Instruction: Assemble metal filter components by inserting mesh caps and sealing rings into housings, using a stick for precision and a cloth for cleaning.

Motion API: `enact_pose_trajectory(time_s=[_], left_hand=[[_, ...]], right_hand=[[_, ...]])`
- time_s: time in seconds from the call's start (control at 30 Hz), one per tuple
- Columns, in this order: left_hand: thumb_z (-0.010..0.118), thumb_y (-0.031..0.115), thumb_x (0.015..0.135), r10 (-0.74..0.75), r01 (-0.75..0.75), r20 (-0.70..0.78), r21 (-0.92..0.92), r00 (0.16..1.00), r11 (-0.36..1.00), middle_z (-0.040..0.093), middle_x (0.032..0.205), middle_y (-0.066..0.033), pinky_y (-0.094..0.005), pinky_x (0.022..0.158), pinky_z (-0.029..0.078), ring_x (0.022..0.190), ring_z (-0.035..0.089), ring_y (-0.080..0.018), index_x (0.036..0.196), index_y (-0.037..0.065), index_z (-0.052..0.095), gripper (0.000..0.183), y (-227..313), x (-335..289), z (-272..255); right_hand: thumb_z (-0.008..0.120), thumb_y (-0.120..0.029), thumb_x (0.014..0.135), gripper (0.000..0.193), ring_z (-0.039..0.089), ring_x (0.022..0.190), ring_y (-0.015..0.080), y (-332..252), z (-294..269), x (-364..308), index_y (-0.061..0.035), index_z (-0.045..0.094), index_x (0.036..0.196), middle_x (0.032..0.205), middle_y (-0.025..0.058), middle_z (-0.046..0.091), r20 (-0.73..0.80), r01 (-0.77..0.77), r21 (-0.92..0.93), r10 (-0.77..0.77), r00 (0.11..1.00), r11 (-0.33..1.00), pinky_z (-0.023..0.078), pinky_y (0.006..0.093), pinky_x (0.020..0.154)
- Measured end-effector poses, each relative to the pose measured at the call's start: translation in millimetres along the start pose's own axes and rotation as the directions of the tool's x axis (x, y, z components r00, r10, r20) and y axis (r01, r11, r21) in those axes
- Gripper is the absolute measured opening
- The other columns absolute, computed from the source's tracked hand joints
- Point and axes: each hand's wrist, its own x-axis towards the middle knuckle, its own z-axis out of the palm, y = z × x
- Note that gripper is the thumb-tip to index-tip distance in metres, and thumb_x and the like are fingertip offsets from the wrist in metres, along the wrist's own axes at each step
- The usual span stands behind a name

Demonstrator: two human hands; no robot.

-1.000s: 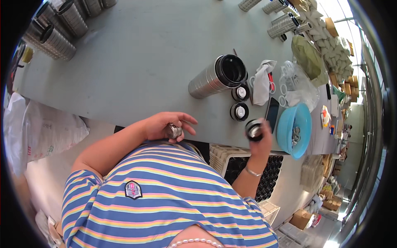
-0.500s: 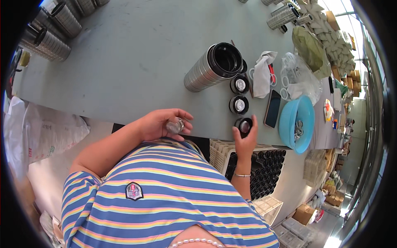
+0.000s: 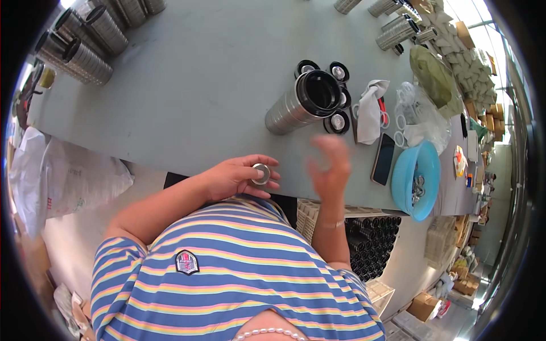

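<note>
Head view: a person in a striped shirt works at a grey worktop [image 3: 187,85]. Left hand [image 3: 236,177] closes its fingers around a small round metal cap [image 3: 261,173], held at the worktop's near edge. Right hand [image 3: 329,165], blurred, hovers open and empty just beside it, fingers curled. Beyond the right hand lies a ribbed steel cylinder [image 3: 298,102] on its side, ringed by black lids [image 3: 336,122]; a white cloth [image 3: 369,111], a dark phone [image 3: 383,159] and a blue bowl [image 3: 418,179] sit further right. Held so near the edge, the cap could slip to the floor if the grip loosens.
</note>
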Motion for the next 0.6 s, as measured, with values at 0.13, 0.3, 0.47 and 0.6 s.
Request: enact_pose_trajectory(time_s=[0.13,0.3,0.47,0.6], left_hand=[[0.056,0.016,0.101,0.011,-0.01,0.062,-0.019,0.998,1.0,0.056,0.126,-0.0125,-0.0373,0.097,0.058,0.115,0.062,-0.0223,0.138,0.003,0.049,0.039,-16,7,-7],[0.057,0.031,0.104,-0.132,0.106,0.138,0.186,0.982,0.977,0.062,0.108,-0.0065,-0.0313,0.083,0.057,0.092,0.064,-0.0145,0.13,0.006,0.054,0.036,-11,11,-6],[0.053,0.031,0.107,-0.124,0.097,0.152,0.173,0.981,0.98,0.066,0.101,-0.0056,-0.0295,0.083,0.057,0.085,0.066,-0.0137,0.138,0.005,0.053,0.041,-5,11,-11],[0.05,0.031,0.108,-0.026,0.015,0.155,0.072,0.988,0.997,0.067,0.103,-0.008,-0.0321,0.085,0.058,0.085,0.068,-0.0159,0.141,0.001,0.05,0.044,-7,19,-21]], right_hand=[[0.089,-0.023,0.074,0.055,0.065,0.113,0.0305,-56,33,-24,-0.0078,0.071,0.123,0.129,0.0104,0.069,0.282,0.022,0.23,-0.088,0.956,0.973,0.054,0.0405,0.093],[0.068,-0.006,0.092,0.029,0.07,0.106,0.0276,-48,24,-41,-0.002,0.07,0.12,0.116,0.0138,0.074,0.287,-0.297,0.386,0.192,0.938,0.873,0.054,0.0379,0.094],[0.063,-0.01,0.1,0.021,0.071,0.075,0.0175,-48,-6,-11,-0.0004,0.069,0.117,0.1,0.0118,0.073,-0.051,-0.362,0.536,0.457,0.888,0.763,0.057,0.028,0.066],[0.066,-0.007,0.098,0.015,0.066,0.07,0.011,-66,-46,86,0.0025,0.066,0.109,0.089,0.0065,0.07,-0.301,-0.009,0.57,0.219,0.928,0.822,0.051,0.0201,0.061]])
